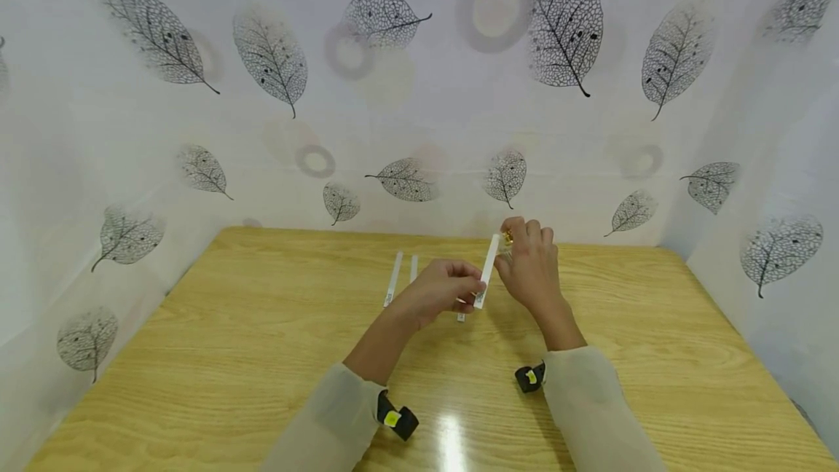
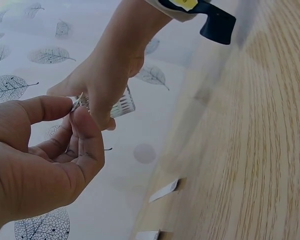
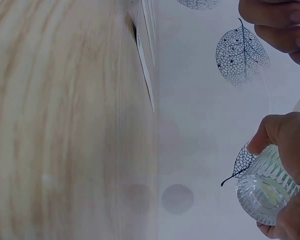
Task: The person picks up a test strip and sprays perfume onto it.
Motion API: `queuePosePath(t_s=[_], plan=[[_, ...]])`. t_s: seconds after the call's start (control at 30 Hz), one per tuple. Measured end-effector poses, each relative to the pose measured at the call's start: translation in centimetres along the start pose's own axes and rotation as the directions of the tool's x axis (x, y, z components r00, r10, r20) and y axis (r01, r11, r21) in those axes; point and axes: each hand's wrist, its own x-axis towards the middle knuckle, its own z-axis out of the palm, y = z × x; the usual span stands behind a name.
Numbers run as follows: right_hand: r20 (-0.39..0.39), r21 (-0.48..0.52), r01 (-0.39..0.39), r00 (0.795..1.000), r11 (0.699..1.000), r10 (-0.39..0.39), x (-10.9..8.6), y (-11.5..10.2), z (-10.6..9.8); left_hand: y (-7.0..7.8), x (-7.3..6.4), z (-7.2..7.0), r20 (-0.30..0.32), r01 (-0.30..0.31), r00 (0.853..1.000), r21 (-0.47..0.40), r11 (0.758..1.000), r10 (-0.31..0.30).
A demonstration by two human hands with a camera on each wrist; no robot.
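Observation:
My left hand [image 1: 438,288] pinches a slim white paper strip [image 1: 488,268] near its lower, printed end, between thumb and fingers. The strip is raised over the table and tilts slightly right at the top. Close beside its upper end, my right hand [image 1: 534,268] grips a small perfume bottle [image 3: 264,192] of clear ribbed glass. A gold top [image 1: 507,238] shows at the fingers in the head view, while most of the glass is covered by the hand there. In the left wrist view the held strip is seen nearly edge-on at the fingertips.
Two more white strips lie on the wooden table [image 1: 275,355], a left one [image 1: 393,280] and another [image 1: 414,268] beside it. The printed end of a further strip [image 1: 461,317] shows below the left hand. A leaf-patterned cloth [image 1: 419,108] hangs behind the table.

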Motion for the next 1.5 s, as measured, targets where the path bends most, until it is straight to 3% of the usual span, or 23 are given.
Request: queuePosePath(t_s=[0.27,0.57,1.5], plan=[[-0.009,0.0,0.0,1.0,1.0,0.0,0.12,0.04,-0.2,0.04,-0.01,-0.06,0.003,-0.003,1.0,-0.004,1.0,0.003],[0.039,0.003,-0.018,0.999,1.0,0.018,0.09,-0.14,-0.17,0.08,-0.01,-0.1,0.002,0.007,1.0,-0.009,1.0,-0.007],[0.014,-0.013,-0.029,0.999,0.999,0.029,0.09,0.07,-0.16,0.13,-0.08,-0.09,0.011,0.008,1.0,-0.016,1.0,-0.008]])
